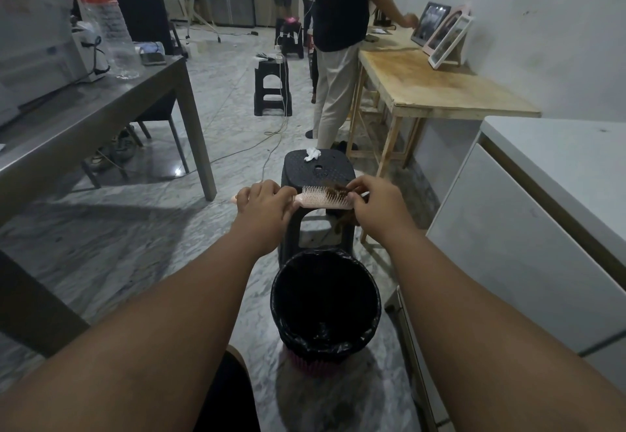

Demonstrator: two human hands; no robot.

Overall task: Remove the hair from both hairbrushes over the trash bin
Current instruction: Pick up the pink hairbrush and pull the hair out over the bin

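The left hand [262, 201] grips the handle of a pink hairbrush [321, 201], bristles up. The right hand [376, 199] pinches a brown hair clump [335, 190] at the brush's far end, above a black-lined trash bin [325, 347] on the floor.

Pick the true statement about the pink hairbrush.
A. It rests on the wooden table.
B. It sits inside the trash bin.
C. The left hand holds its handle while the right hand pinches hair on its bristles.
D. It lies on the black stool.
C: the left hand grips the pink hairbrush by its handle; the right hand pinches hair in its bristles.
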